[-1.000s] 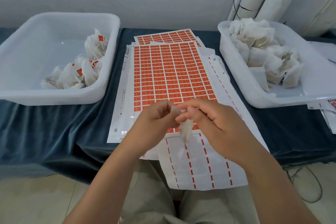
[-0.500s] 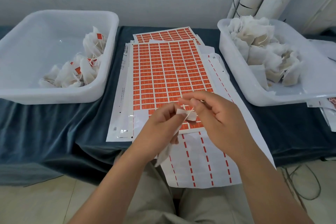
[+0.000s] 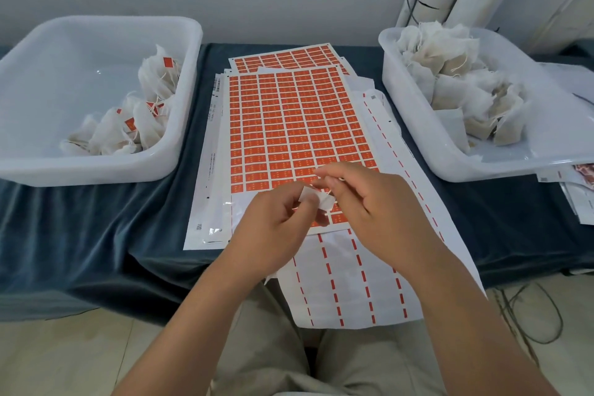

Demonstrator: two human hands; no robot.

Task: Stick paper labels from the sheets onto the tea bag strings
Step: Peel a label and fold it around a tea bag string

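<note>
Over the front edge of the tabletop (image 3: pixel 96 235), about midway along it, both hands meet above the near end of the label sheet (image 3: pixel 299 125). The left hand (image 3: pixel 276 228) pinches the white top of a tea bag (image 3: pixel 316 201) between thumb and curled fingers; the bag sticks out just to the right of its fingertips. The right hand (image 3: pixel 379 212) is close beside it, thumb and forefinger pressed together on the thin string (image 3: pixel 331 194) that rises from the bag, the other fingers loosely curled. Whether a label is on the string I cannot tell. A second sheet (image 3: pixel 286 58) lies partly under the first, toward the back edge. A peeled sheet (image 3: pixel 347 283) with red dashes hangs over the front edge beneath the hands. At the left edge a white tub (image 3: pixel 96 170) holds labelled bags (image 3: pixel 144 112); at the right edge another tub (image 3: pixel 418 151) holds plain bags (image 3: pixel 450 80)
</note>
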